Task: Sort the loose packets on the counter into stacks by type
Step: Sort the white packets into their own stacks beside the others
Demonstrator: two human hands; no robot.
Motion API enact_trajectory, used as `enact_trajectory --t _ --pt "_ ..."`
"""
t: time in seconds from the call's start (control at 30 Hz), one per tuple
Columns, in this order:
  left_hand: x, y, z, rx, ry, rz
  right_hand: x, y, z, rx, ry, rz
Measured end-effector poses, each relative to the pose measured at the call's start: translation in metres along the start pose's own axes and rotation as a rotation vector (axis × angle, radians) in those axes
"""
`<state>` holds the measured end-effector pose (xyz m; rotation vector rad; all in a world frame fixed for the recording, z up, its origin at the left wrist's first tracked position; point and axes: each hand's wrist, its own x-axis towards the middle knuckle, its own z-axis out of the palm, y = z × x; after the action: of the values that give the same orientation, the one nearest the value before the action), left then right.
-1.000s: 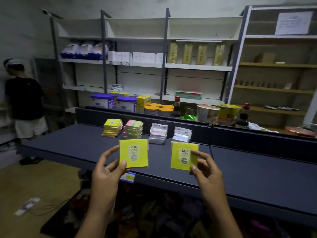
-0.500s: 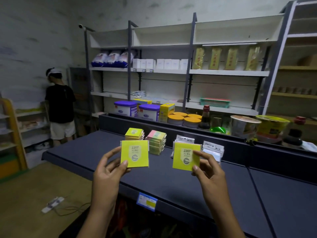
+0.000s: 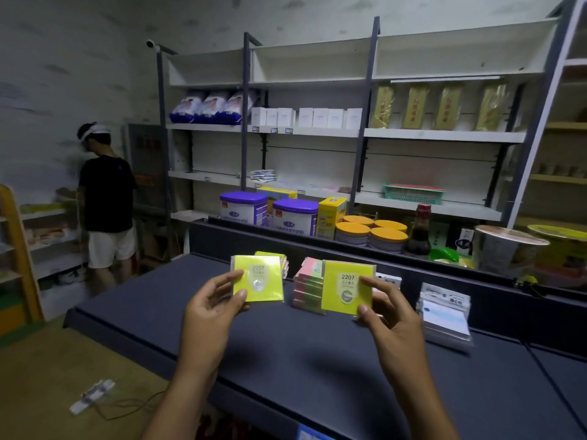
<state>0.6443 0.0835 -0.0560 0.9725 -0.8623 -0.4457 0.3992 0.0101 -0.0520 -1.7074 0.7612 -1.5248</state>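
Note:
My left hand (image 3: 212, 308) pinches a yellow packet (image 3: 263, 274) marked 2207 above the dark counter (image 3: 286, 354). My right hand (image 3: 392, 315) pinches a second, matching yellow packet (image 3: 346, 285). Behind the left packet a stack of yellow packets (image 3: 279, 257) shows only its top and right edge. A pink-and-green stack (image 3: 306, 289) stands partly hidden behind the right packet. A white packet stack (image 3: 387, 279) peeks out beyond my right fingers, and another white stack (image 3: 444, 315) stands at the right.
A raised dark ledge (image 3: 349, 249) backs the counter, with purple-lidded tubs (image 3: 295, 215), orange-lidded tins (image 3: 371, 233), a sauce bottle (image 3: 419, 230) and bowls behind it. Shelving fills the back wall. A person in a black shirt (image 3: 106, 192) stands at far left.
The view has swung left and drawn closer to the counter. Both hands still hold their yellow packets, which now sit right in front of the stacks.

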Motion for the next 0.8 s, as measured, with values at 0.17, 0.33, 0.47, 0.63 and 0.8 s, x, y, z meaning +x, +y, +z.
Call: enact_trajectory --t 0.17,0.33,0.47,0.63,0.8 --pt "0.073 -0.020 -0.007 0.026 -0.134 -0.038 0.025 0.008 0.038 -0.046 0.054 0.008" --pt "0.142 -0.050 -0.008 0.090 -0.266 -0.073 0.052 0.017 0.075 -0.072 0.111 -0.001" --pt "0.177 -0.077 0.001 0.165 -0.332 -0.128 0.059 0.021 0.092 -0.106 0.133 0.012" --pt "0.196 -0.100 0.003 0.410 -0.407 -0.080 0.064 0.020 0.096 -0.155 0.194 0.013" --pt "0.193 -0.106 0.002 0.801 -0.428 0.161 0.062 0.020 0.097 -0.200 0.215 0.044"
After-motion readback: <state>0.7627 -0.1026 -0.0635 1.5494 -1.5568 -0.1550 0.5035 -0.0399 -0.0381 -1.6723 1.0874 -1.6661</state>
